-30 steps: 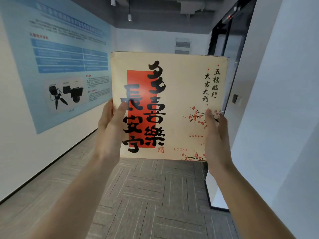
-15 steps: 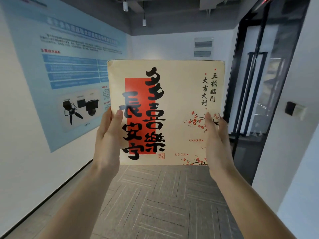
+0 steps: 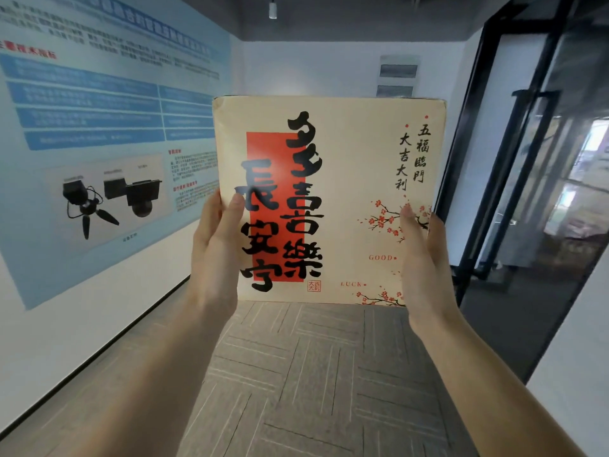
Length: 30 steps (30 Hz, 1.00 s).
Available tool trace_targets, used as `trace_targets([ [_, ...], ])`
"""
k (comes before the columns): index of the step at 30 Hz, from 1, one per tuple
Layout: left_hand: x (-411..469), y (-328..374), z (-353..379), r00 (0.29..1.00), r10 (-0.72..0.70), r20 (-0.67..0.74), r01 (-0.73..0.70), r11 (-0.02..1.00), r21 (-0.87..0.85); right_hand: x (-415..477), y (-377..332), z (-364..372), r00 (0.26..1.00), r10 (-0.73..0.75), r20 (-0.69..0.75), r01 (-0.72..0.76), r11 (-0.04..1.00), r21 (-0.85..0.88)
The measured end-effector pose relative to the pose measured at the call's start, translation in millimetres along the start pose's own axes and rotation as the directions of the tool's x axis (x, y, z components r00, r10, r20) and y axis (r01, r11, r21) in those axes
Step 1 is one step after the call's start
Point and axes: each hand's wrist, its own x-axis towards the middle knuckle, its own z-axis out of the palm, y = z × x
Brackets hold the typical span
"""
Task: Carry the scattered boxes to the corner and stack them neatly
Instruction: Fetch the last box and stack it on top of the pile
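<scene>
A cream-coloured box with black calligraphy, a red stripe and plum-blossom art is held up in front of me at chest height, its printed face toward me. My left hand grips its left edge, thumb on the printed face and fingers behind. My right hand grips the right edge the same way, thumb over the blossoms. The box hides the floor and the far wall behind it; no other boxes are in view.
A corridor with grey carpet tiles runs ahead. A blue poster covers the white left wall. Black-framed glass doors stand on the right, next to a white wall. A white end wall closes the corridor.
I have moved forward down the corridor: the poster and glass doors are nearer and larger. The box stays in both hands, held the same way.
</scene>
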Motion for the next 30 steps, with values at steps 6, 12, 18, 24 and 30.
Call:
trace_targets([
  [6, 144, -62, 13, 0.996, -0.030, 0.083, 0.033, 0.999, -0.038, 118, 43, 68, 0.999, 0.002, -0.051, -0.005, 0.998, -0.059],
  [12, 268, -129, 19, 0.997, -0.034, 0.074, 0.035, 0.999, -0.006, 233, 96, 127, 0.998, 0.008, -0.062, -0.009, 1.000, -0.015],
  [18, 392, -227, 46, 0.998, -0.029, 0.051, 0.027, 0.999, 0.042, 365, 185, 166, 0.999, 0.034, -0.034, -0.033, 0.999, 0.026],
  [24, 524, -306, 98, 0.998, -0.044, 0.051, 0.041, 0.997, 0.059, 527, 255, 200, 0.999, 0.036, -0.020, -0.035, 0.998, 0.054],
  [30, 645, -367, 116, 0.999, -0.020, 0.044, 0.016, 0.997, 0.078, 651, 311, 253, 0.999, 0.050, 0.019, -0.052, 0.993, 0.104],
])
